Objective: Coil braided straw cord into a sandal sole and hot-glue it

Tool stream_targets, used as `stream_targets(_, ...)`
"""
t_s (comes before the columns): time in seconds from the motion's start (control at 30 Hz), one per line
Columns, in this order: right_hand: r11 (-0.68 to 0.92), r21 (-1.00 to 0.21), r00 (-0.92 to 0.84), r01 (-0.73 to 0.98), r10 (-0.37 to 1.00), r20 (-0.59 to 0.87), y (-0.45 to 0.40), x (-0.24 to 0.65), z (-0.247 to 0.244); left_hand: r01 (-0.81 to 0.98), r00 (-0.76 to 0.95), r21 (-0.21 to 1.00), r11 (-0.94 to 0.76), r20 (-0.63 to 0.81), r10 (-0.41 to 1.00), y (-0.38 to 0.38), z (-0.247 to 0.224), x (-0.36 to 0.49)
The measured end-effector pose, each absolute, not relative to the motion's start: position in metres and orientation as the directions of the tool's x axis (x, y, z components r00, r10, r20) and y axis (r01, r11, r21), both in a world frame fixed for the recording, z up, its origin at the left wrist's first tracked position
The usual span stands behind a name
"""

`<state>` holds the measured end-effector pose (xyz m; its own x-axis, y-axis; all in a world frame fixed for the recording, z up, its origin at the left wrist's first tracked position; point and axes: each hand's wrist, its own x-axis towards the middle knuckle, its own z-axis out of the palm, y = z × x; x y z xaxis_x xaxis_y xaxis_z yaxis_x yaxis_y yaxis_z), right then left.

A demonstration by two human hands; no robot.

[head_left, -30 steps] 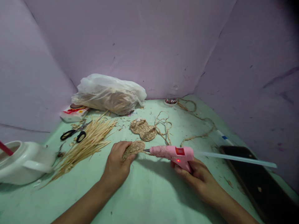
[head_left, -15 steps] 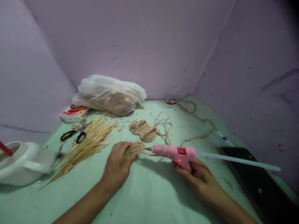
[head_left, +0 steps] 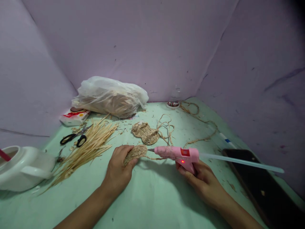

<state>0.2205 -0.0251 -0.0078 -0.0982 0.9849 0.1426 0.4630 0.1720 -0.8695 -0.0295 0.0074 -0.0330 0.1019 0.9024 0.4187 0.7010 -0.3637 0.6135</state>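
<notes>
In the head view, the left hand (head_left: pixel 120 167) is pinching a coiled rope piece (head_left: pixel 137 153) in the middle of the scene, over the table (head_left: pixel 152 203). The right hand (head_left: pixel 202 181), apart from the left, is gripping a pink glue gun (head_left: pixel 168 152), its tip pointing left, just beside the rope piece. Farther back, a woven piece (head_left: pixel 146 133) is lying flat; scissors (head_left: pixel 81 140) and straw (head_left: pixel 95 140) are lying left, a phone (head_left: pixel 257 178) right.
</notes>
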Motion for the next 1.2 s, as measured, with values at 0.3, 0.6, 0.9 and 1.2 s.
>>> stream_targets(0.3, 0.106, -0.892, -0.070, 0.439, 0.994, 0.084, -0.0267, 0.2203, -0.0092, 0.711, 0.146, 0.568, -0.415, 0.458, 0.877, 0.0057, -0.0332, -0.0311)
stream_targets(0.6, 0.125, -0.898, -0.090, 0.422, 0.991, 0.095, -0.0250, 0.2219, -0.0105, 0.708, 0.194, 0.518, -0.479, 0.510, 0.838, 0.0067, -0.0340, -0.0313)
stream_targets(0.9, 0.120, -0.901, -0.096, 0.417, 0.991, 0.088, -0.0264, 0.2207, -0.0073, 0.716, 0.275, 0.448, -0.536, 0.524, 0.806, 0.0035, -0.0318, -0.0311)
stream_targets(1.2, -0.003, -0.920, 0.031, 0.391, 0.999, 0.010, -0.0226, 0.2207, -0.0046, 0.702, 0.402, 0.364, -0.612, 0.505, 0.763, 0.0070, -0.0327, -0.0334)
